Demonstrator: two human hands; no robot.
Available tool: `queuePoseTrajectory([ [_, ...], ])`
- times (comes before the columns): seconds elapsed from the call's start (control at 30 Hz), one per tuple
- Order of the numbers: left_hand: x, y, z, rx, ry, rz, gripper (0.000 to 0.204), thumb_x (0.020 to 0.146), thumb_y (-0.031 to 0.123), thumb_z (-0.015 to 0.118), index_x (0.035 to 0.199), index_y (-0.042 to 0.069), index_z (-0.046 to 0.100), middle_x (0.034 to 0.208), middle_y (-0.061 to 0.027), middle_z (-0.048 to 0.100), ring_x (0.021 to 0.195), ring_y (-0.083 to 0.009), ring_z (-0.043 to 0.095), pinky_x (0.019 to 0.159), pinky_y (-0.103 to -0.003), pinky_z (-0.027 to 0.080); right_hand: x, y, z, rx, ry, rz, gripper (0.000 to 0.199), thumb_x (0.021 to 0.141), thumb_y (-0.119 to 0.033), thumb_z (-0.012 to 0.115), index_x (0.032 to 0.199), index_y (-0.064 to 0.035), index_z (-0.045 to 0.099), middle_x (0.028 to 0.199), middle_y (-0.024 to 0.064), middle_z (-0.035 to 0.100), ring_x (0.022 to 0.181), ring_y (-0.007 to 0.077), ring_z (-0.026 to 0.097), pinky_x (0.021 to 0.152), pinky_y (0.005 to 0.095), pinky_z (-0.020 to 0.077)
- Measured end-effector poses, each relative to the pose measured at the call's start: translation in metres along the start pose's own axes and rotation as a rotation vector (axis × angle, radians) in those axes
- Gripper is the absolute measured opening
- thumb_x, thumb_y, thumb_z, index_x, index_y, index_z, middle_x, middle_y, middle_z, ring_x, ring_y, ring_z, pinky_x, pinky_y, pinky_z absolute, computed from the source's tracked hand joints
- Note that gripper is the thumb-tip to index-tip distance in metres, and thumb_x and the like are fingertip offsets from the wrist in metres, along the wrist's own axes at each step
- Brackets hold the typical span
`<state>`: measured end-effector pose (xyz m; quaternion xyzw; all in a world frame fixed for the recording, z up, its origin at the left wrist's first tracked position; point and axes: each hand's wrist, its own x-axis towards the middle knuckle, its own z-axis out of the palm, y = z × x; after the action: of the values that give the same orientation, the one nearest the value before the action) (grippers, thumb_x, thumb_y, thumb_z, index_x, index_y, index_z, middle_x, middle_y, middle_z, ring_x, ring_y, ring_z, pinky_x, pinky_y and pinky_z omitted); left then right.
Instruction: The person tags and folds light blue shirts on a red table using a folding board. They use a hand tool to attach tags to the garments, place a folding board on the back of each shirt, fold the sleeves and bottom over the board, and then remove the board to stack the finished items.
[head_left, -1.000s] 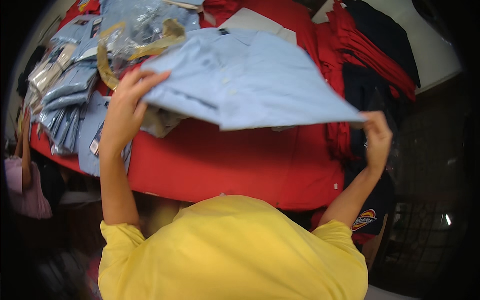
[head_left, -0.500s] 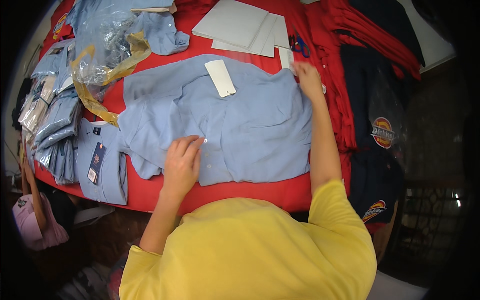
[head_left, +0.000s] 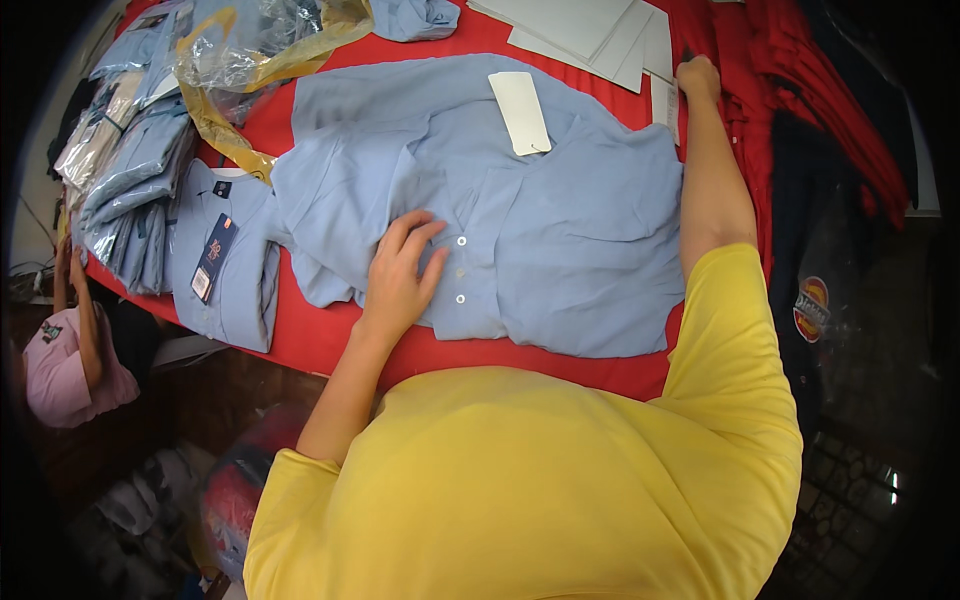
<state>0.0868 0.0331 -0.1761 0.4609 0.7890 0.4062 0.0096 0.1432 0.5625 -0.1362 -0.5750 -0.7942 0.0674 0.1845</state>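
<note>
A light blue shirt (head_left: 580, 260) with white buttons lies spread on the red-covered table. A blank cream card tag (head_left: 520, 112) rests on its upper part. My left hand (head_left: 402, 275) lies on the shirt beside the button placket, fingers apart and holding nothing. Beyond the shirt's upper right, my right hand (head_left: 700, 80) is closed around the scissors, which it mostly hides; only a dark bit (head_left: 687, 57) shows at the fingers. Below that hand is a narrow white slip (head_left: 664, 103). To the left sits a folded blue shirt (head_left: 245, 290) with a navy hang tag (head_left: 214, 258).
White sheets (head_left: 590, 35) lie at the back. A clear bag with yellow edging (head_left: 225, 130) and bagged, folded garments (head_left: 140, 180) crowd the left. Red garments (head_left: 800, 90) and dark garments (head_left: 800, 200) line the right. Another person's pink sleeve (head_left: 75, 365) shows at far left.
My right hand has moved from the white slip to the scissors and closed on them. My left hand has opened beside the buttons. The whole view has shifted.
</note>
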Motion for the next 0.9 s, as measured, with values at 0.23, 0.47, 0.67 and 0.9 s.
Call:
queuePoseTrajectory([
  [0.23,0.009,0.006,0.016,0.08,-0.021,0.014,0.029,0.072,0.014,0.077,0.097,0.005,0.064,0.094,-0.0088,0.058,0.087,-0.0278,0.055,0.075,-0.036,0.045,-0.086,0.017,-0.037,1.18,-0.318,-0.167,0.02,0.088,-0.007,0.054,0.105,0.0022,0.06,0.084,0.01,0.065,0.08,0.0189,0.064,0.072,0.0317,0.0495],
  [0.47,0.002,0.011,0.02,0.08,0.021,0.001,0.033,0.071,0.017,0.078,0.093,0.003,0.058,0.089,-0.0077,0.057,0.085,-0.0268,0.054,0.076,-0.036,0.043,-0.348,-0.049,-0.056,1.155,-0.942,-0.25,0.034,0.089,-0.01,0.063,0.12,0.0009,0.058,0.104,0.0049,0.063,0.084,0.0097,0.059,0.075,0.0239,0.047],
  [0.67,-0.002,0.019,0.026,0.154,0.021,-0.007,0.023,0.075,0.017,0.075,0.088,0.006,0.059,0.087,-0.0069,0.056,0.083,-0.0267,0.053,0.074,-0.037,0.04,-0.397,-0.05,-0.043,0.768,-0.433,-0.452,0.03,0.082,-0.004,0.066,0.111,-0.0018,0.058,0.095,0.0134,0.067,0.077,0.027,0.065,0.07,0.0339,0.0505],
  [0.9,-0.006,0.008,0.018,-0.062,-0.001,-0.12,0.01,0.081,0.011,0.069,0.08,0.003,0.062,0.084,-0.0085,0.06,0.081,-0.0266,0.055,0.075,-0.036,0.043,-0.399,-0.047,-0.049,0.499,-0.366,-0.693,0.029,0.078,-0.003,0.063,0.106,-0.0068,0.062,0.097,0.0112,0.062,0.084,0.0347,0.063,0.072,0.0418,0.0515],
])
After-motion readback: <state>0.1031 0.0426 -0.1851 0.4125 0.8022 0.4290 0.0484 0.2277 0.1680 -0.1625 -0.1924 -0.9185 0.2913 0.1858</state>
